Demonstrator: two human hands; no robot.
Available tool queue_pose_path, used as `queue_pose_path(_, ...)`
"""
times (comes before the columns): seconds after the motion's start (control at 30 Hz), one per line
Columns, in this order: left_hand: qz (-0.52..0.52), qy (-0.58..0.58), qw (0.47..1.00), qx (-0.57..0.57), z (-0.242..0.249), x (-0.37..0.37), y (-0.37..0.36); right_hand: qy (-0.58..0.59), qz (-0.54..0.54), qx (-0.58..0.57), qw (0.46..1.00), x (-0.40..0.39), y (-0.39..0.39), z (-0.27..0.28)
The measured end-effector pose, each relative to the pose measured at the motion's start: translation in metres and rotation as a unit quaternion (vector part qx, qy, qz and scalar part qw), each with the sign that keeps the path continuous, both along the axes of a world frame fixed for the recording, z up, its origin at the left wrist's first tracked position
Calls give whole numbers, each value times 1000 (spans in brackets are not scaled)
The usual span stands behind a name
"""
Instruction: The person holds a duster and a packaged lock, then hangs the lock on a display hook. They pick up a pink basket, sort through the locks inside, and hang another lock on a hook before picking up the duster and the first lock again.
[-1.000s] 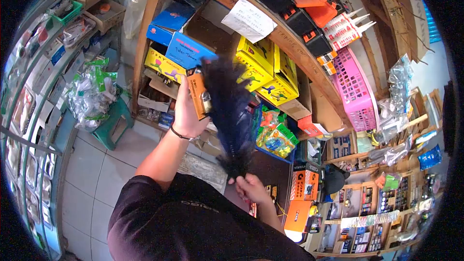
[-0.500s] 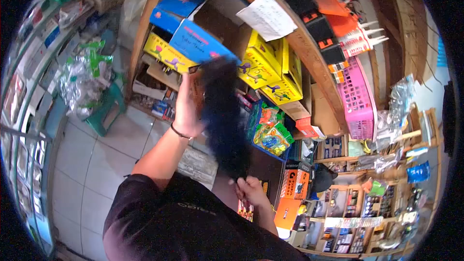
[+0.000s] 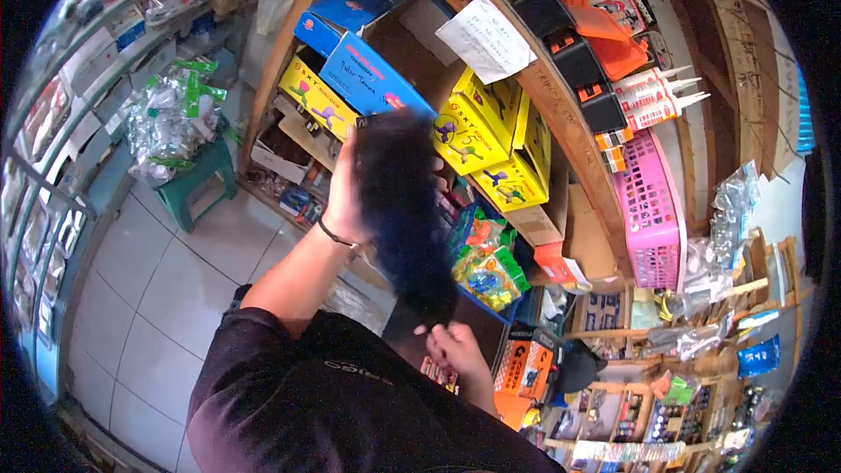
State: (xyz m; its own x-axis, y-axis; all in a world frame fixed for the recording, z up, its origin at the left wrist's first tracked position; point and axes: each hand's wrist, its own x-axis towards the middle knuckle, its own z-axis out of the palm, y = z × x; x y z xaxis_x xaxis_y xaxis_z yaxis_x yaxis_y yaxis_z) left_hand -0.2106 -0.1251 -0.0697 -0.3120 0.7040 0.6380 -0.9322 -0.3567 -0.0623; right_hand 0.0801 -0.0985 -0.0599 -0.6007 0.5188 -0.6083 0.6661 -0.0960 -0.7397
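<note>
A long dark thing, black to deep blue and smeared by motion, hangs before my chest; its soft-looking outline hides what kind of thing it is. My left hand, with a thin dark band at the wrist, grips its upper part from the left. Fingertips show past its far edge, while the other fingers are hidden behind it. At the lower end is my right hand, fingers curled in against the bottom edge. Behind the dark thing stand a blue box and yellow boxes on a wooden shelf.
A pink basket and black bins line the shelf at right. Bagged goods sit below the yellow boxes, near an orange box. Left, a green stool bears plastic bags on the tiled floor.
The view has shifted slightly. My left hand stays on the upper part of the dark thing, and the fingers of my right hand look a little looser at its lower end.
</note>
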Motion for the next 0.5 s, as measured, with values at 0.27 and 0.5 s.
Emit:
queue_pose_path(0.27,88,-65,979,-169,24,53,16,47,44,13,998,44,40,-10)
queue_pose_path(0.5,14,80,979,-185,-5,74,29,61,163,89,981,67,45,-19)
